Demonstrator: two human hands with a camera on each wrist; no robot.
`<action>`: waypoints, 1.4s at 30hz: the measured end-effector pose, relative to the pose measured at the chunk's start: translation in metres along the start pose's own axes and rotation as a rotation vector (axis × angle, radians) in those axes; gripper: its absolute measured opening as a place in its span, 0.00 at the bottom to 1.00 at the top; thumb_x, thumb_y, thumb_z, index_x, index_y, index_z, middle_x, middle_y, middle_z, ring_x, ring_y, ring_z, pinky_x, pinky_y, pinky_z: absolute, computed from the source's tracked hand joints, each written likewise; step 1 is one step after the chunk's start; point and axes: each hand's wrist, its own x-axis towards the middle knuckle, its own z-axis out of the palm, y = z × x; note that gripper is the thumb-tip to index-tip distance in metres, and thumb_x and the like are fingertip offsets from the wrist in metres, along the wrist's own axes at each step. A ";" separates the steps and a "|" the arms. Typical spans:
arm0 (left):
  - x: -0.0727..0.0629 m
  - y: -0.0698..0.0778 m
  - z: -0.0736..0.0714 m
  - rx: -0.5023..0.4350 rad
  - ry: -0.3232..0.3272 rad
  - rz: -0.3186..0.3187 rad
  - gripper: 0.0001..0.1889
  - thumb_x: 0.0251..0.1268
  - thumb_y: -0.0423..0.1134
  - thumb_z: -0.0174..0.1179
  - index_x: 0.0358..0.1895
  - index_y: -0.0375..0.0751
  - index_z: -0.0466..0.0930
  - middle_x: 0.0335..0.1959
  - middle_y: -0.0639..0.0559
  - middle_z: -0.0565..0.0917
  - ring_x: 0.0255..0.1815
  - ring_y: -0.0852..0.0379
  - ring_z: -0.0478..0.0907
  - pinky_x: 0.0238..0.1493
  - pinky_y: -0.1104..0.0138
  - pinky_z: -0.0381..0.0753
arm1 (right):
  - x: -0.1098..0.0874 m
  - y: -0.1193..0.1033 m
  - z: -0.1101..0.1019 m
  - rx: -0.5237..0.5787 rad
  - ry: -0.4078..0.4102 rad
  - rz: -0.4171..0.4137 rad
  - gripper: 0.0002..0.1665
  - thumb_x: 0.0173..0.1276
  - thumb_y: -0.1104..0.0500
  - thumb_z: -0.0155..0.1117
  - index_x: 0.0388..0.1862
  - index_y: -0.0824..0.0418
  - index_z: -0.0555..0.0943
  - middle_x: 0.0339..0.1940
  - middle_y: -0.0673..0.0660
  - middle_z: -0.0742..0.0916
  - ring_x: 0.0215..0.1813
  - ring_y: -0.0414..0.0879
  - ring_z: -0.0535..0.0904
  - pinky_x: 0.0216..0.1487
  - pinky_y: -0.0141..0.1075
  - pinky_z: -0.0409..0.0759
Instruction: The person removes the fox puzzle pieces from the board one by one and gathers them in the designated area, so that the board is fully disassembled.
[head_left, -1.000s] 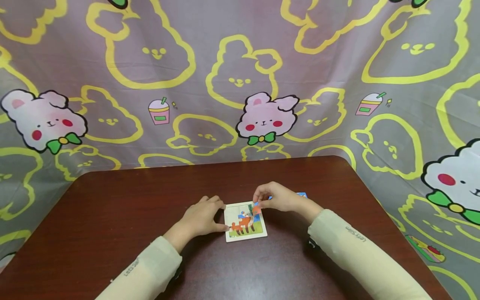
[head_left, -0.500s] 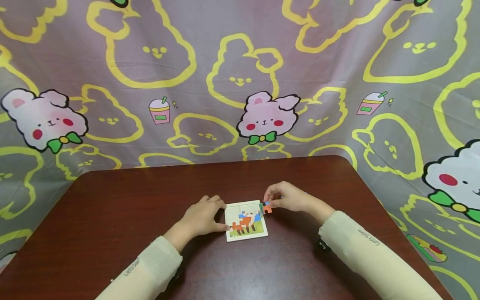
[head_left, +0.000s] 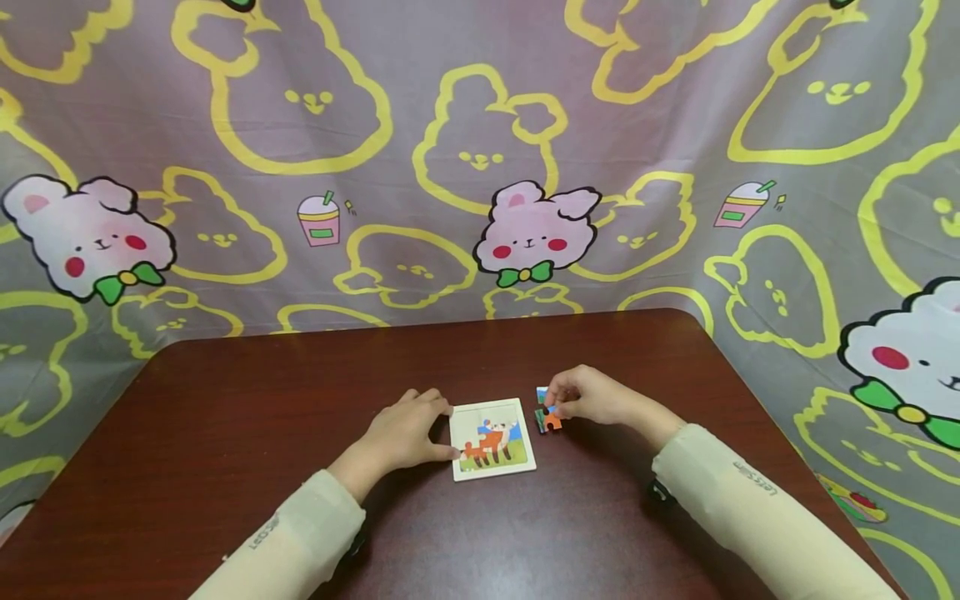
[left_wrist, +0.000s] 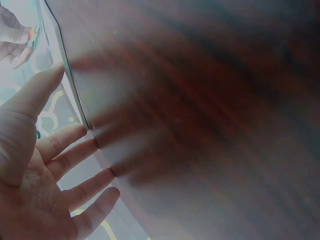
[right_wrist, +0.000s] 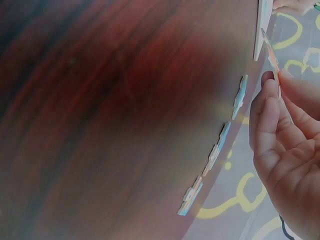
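A square wooden jigsaw tray [head_left: 467, 423] lies on the table, with a partly assembled picture of an orange fox in it. My left hand [head_left: 401, 432] rests at the tray's left side, thumb and fingers spread along its edge. To the right of the tray, my right hand [head_left: 596, 396] pinches an orange, blue and green jigsaw piece [head_left: 553, 423] between thumb and fingers. In the right wrist view this held piece [right_wrist: 271, 55] appears nearly edge-on, raised off the table. Just behind it, another jigsaw piece [head_left: 542, 393] shows beside the fingertips.
In the right wrist view, loose jigsaw pieces [right_wrist: 217, 150] lie in a row on the table near the right hand, which hides most of them in the head view. The brown wooden table [head_left: 300, 375] ends at a patterned curtain [head_left: 405, 167] behind and at the sides.
My right hand has carried the pinched piece from over the tray's upper right corner out to the right, beyond the tray. A piece behind it has come into sight. The left hand stays put.
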 end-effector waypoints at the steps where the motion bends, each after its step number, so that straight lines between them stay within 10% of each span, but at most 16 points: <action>1: 0.000 0.000 0.000 -0.001 0.001 0.002 0.31 0.47 0.59 0.75 0.54 0.47 0.83 0.55 0.53 0.81 0.55 0.48 0.75 0.45 0.49 0.81 | -0.001 0.000 0.000 0.002 -0.002 0.006 0.02 0.63 0.70 0.68 0.35 0.66 0.83 0.27 0.53 0.85 0.30 0.39 0.76 0.35 0.31 0.76; 24: 0.000 0.001 0.000 0.005 -0.011 -0.002 0.31 0.48 0.60 0.75 0.54 0.47 0.83 0.55 0.52 0.81 0.55 0.47 0.75 0.47 0.49 0.81 | -0.006 0.004 0.001 -0.024 -0.013 0.096 0.04 0.62 0.73 0.66 0.35 0.68 0.82 0.27 0.54 0.85 0.28 0.40 0.75 0.29 0.31 0.75; 42: 0.000 0.000 0.001 0.014 -0.003 0.009 0.31 0.48 0.59 0.75 0.54 0.47 0.83 0.53 0.53 0.81 0.53 0.48 0.75 0.45 0.49 0.81 | 0.014 -0.017 0.018 -0.113 -0.004 -0.021 0.03 0.65 0.67 0.68 0.37 0.62 0.85 0.30 0.50 0.87 0.34 0.36 0.78 0.40 0.31 0.78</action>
